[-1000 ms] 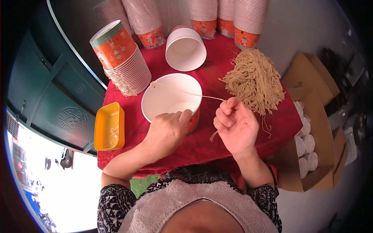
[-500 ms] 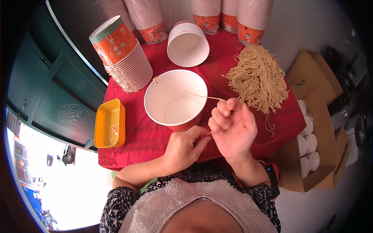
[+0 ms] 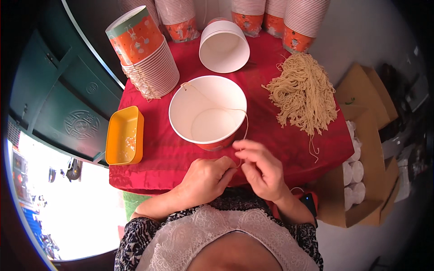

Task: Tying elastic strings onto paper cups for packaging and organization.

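A large white paper bucket (image 3: 190, 119) with an orange outside stands in front of me. One tan string (image 3: 246, 124) is fixed at a hole near its left rim, crosses the inside and hangs over the right rim towards my hands. My left hand (image 3: 205, 178) is closed below the bucket, its thumb and forefinger pinching the string's lower end, mostly hidden. Beside it, my right hand (image 3: 262, 169) has its fingers apart and half bent, and the string runs past its fingertips. A heap of tan strings (image 3: 303, 92) lies at the right.
A tilted bucket stack (image 3: 153, 72) with strings along its side is at the left. The yellow tray (image 3: 112, 144) holds small scraps. Another bucket (image 3: 224, 49) lies on its side, before wrapped bucket stacks (image 3: 298, 36). Right of the red-covered table (image 3: 158, 174) sits a carton (image 3: 373, 198) of white rolls.
My right hand has come down and left, its raised pinch loosened. The string, pulled taut before, now droops over the rim. The left hand stays closed, slightly lower.
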### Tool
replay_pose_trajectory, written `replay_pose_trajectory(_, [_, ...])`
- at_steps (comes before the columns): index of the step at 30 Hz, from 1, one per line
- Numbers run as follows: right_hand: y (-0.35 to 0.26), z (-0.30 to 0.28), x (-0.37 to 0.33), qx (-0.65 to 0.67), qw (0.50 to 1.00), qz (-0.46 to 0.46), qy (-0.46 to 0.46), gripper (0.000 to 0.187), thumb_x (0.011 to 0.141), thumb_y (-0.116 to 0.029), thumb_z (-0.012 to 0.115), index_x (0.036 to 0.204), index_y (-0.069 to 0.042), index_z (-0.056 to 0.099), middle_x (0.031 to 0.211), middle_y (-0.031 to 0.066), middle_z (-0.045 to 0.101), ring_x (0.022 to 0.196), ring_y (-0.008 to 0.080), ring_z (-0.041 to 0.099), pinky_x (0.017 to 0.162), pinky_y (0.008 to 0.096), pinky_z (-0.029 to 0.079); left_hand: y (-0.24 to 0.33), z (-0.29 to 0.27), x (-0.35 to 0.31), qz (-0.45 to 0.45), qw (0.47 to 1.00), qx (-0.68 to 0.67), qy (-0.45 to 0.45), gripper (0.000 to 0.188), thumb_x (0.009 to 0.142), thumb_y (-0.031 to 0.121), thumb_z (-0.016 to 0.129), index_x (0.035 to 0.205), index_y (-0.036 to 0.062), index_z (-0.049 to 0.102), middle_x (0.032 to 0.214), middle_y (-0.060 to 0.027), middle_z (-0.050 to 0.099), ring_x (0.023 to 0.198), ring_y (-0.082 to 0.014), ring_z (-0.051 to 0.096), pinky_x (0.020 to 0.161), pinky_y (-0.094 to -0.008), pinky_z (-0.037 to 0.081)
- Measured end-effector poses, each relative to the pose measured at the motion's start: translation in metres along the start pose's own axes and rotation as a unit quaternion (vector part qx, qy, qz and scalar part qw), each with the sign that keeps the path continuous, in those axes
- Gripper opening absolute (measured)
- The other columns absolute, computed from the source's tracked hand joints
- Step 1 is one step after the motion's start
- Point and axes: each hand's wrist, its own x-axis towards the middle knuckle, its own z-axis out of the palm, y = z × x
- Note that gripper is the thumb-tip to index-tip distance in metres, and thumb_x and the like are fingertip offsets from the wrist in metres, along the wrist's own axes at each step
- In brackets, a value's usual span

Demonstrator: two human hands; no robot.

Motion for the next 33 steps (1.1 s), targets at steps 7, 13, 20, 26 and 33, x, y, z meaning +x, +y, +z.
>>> replay_pose_trajectory(7, [0.008,-0.004,0.0,-0.057,0.997,-0.021,-0.047,0.021,0.083,0.003,0.07,0.102,0.002,0.062,0.087,0.0153,0.067,0.074,0.0304,0.068,0.062,0.0363,0.054,0.001,-0.008,0.006,0.013,1.0,-0.022,-0.004,0.008,0.087,0.009,0.066,0.088,0.0021,0.062,0.069,-0.0187,0.064,0.064,-0.0388,0.065,0.054,-0.0458,0.051])
replay_pose_trajectory(13, [0.011,-0.006,0.011,-0.025,0.999,-0.018,-0.03,0.016,0.076,0.007,0.073,0.086,0.001,0.063,0.07,0.0084,0.06,0.055,0.0162,0.057,0.048,0.0281,0.042,0.003,-0.014,0.012,0.001,0.999,-0.053,0.011,0.006,0.086,0.005,0.067,0.088,0.0017,0.063,0.069,-0.0172,0.064,0.063,-0.0363,0.066,0.055,-0.0429,0.052])
replay_pose_trajectory(20, [0.018,-0.006,0.018,-0.027,0.998,-0.015,0.053,0.017,0.075,0.012,0.07,0.081,-0.001,0.061,0.064,0.0043,0.054,0.047,0.0119,0.048,0.044,0.0272,0.035,0.008,-0.032,0.017,0.005,0.991,-0.097,0.093,0.007,0.085,-0.003,0.07,0.09,0.0006,0.065,0.067,-0.0099,0.064,0.055,-0.0167,0.063,0.052,-0.0288,0.048])
replay_pose_trajectory(26, [0.03,-0.003,0.02,-0.077,0.988,-0.053,0.123,0.021,0.072,0.013,0.069,0.076,-0.003,0.056,0.061,0.0049,0.05,0.045,0.0148,0.049,0.043,0.0282,0.036,-0.007,-0.04,0.023,-0.003,0.978,-0.1,0.186,0.006,0.086,-0.006,0.068,0.088,-0.0005,0.066,0.066,-0.0014,0.062,0.055,-0.004,0.055,0.05,-0.0205,0.042])
replay_pose_trajectory(33, [0.032,-0.001,0.024,-0.062,0.994,-0.038,0.085,0.023,0.068,0.013,0.068,0.073,-0.004,0.054,0.061,0.0044,0.049,0.046,0.0169,0.05,0.043,0.0303,0.038,-0.009,-0.046,0.036,-0.029,0.968,-0.102,0.226,0.003,0.089,-0.005,0.066,0.089,-0.0029,0.064,0.07,-0.0018,0.062,0.061,-0.0046,0.056,0.056,-0.0193,0.044])
